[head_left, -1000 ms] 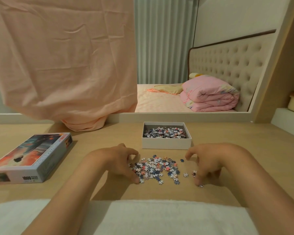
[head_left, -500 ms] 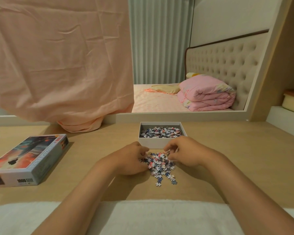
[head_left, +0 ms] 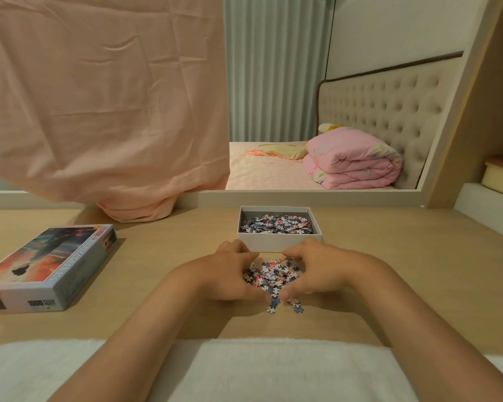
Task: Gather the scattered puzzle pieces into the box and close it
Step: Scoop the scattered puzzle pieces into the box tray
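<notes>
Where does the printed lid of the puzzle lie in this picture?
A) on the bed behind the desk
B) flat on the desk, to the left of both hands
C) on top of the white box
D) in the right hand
B: the printed lid lies flat on the desk, left of the left hand; the white box stands open, and the right hand curls round only the loose pieces.

Home bedroom. A bed (head_left: 267,172) with a tufted headboard (head_left: 384,111) at its right end. A folded pink quilt (head_left: 352,163) lies on the bed beside the headboard. Pleated curtains (head_left: 273,68) hang behind the bed, and a wooden desk (head_left: 389,271) stands in front of the bed.
</notes>
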Motion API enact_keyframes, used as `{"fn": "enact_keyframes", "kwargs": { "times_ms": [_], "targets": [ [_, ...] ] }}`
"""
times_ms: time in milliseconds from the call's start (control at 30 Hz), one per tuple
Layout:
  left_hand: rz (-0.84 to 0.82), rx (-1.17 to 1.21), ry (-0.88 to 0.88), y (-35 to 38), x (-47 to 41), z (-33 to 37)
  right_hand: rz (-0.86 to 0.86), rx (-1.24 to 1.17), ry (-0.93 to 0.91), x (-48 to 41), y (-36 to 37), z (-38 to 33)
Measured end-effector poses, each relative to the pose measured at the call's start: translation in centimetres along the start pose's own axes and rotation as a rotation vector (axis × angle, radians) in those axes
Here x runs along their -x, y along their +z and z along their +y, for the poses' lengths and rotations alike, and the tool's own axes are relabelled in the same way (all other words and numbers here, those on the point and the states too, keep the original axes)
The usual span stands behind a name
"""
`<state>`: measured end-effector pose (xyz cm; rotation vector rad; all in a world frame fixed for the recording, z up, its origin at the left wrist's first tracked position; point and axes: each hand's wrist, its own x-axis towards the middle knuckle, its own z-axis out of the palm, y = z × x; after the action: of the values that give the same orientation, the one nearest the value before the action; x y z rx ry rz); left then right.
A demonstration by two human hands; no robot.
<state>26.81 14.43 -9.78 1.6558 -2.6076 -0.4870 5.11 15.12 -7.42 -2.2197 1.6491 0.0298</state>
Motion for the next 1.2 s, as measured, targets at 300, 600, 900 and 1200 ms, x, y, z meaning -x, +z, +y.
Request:
{"fn": "enact_keyframes", "kwargs": {
  "times_ms": [300, 600, 900, 1200],
  "targets": [
    [0.099, 0.005, 0.062, 0.8, -0.8, 0.6, 0.096, -0.081, -0.044, -1.6, 1.2, -0.8],
    [0.332, 0.066, 0.123, 1.1, -1.7, 0.2, 0.231, -0.15, -0.091, -2.1, 1.7, -0.9],
    [0.392, 0.462, 0.071, 1.1, -2.6, 0.1, 0.263, -0.598, -0.036, -3.6, 2.6, -0.2],
    [0.437, 0.765, 0.104, -4.4, -5.2, 1.3, 0.51, -0.738, -0.075, -4.9, -2.6, 0.0]
  ]
}}
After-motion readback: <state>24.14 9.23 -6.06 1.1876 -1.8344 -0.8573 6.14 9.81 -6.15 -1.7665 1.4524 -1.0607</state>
